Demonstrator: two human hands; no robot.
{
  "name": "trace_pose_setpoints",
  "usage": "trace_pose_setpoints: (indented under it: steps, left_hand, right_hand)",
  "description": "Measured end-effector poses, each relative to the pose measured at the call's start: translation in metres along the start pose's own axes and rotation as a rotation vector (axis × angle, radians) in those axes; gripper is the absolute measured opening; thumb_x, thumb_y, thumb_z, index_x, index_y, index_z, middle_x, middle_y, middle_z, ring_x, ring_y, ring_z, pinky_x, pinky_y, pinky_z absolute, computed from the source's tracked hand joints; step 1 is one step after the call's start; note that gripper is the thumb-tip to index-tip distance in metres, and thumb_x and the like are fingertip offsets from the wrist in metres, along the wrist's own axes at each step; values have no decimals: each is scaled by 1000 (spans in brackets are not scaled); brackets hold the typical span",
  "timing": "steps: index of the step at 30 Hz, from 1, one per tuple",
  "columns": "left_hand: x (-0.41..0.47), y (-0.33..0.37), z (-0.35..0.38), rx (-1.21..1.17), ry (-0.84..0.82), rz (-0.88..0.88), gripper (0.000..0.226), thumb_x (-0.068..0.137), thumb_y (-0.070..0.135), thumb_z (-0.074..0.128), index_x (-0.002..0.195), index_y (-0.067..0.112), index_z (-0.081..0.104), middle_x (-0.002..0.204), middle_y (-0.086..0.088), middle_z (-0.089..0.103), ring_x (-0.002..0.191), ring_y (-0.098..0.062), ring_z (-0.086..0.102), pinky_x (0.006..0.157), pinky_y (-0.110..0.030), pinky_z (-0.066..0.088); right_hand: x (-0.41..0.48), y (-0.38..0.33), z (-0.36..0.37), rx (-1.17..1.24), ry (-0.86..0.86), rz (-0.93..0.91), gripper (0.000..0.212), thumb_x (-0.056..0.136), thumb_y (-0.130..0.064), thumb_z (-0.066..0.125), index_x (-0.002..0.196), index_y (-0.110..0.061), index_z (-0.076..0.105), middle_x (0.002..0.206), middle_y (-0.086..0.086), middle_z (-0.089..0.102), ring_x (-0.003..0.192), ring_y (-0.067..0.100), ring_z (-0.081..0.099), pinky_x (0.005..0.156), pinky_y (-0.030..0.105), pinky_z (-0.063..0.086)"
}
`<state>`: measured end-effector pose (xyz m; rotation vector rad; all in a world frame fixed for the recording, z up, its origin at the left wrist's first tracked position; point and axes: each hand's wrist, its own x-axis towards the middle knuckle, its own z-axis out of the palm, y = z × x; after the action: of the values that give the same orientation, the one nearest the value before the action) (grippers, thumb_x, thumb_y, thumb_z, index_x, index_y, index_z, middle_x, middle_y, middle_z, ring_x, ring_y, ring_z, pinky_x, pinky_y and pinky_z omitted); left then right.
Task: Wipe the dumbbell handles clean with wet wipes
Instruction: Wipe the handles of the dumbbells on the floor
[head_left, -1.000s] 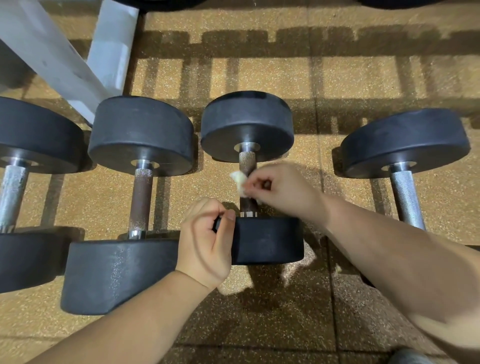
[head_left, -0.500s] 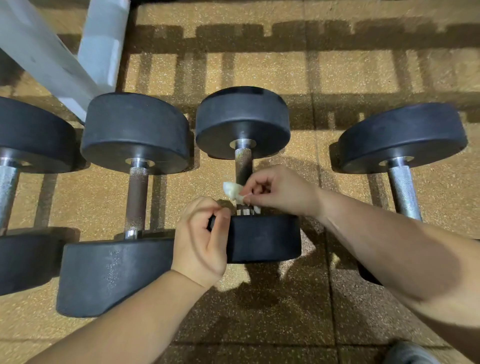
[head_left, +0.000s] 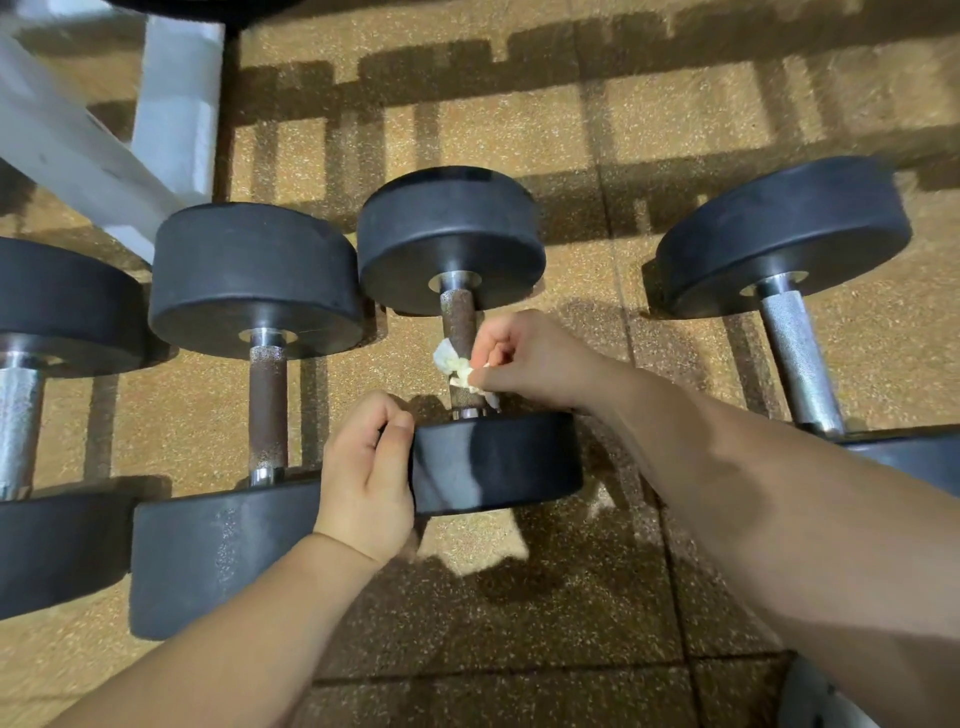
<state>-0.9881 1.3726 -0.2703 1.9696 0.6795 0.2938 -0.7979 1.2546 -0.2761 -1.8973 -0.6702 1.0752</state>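
Wiping middle dumbbell handle (head_left: 457, 319) on floor (head_left: 675, 130).
Pinching crumpled wet wipe (head_left: 451, 362) against it with right hand (head_left: 524, 358); gripping near weight head (head_left: 493, 465) at its edge with left hand (head_left: 366, 473).

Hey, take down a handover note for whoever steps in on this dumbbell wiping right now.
Left hand grips the small dumbbell by its near head, steadying it.
Right hand pinches the wet wipe against that dumbbell's rusty handle, about mid-length.
Done: this handle is mid-wipe; nothing shows whether the others were wiped.
Left: finish it, then check the brown handle, far-left handle and right-side handle.
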Motion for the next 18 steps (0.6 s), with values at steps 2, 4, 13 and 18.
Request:
trace_pose_setpoints:
  steps: [2,4,13,18]
  left_hand:
    - [-1,1,1,13,0,-10,32,98,33,40,72,13,42,73,-1,43,74,-24,42,68,-51,36]
    - [-2,4,0,31,-4,-3,34,98,35,39,72,14,40,72,2,41,72,-21,41,67,-46,34]
    - [1,14,-10,233,-62,47,30,99,30,34,73,16,39,72,3,43,72,-18,44,65,-36,34]
    - [9,56,6,339,-22,38,22,93,29,41,86,17,59,85,5,56,89,-23,53,78,-39,41]
  right_hand:
    - [15,-3,-2,61,115,20,10,82,-10,75,78,-16,68,67,1,68,59,7,61,56,23,50]
    - [32,-5,1,161,283,27,11,85,-11,73,77,-15,66,64,3,63,57,12,57,54,27,47]
    - [-3,8,-3,139,15,70,3,84,0,65,87,1,65,72,17,70,58,13,61,55,23,51]
    - [27,8,5,241,272,4,23,88,-2,59,85,-25,59,64,5,52,54,13,49,53,25,43]
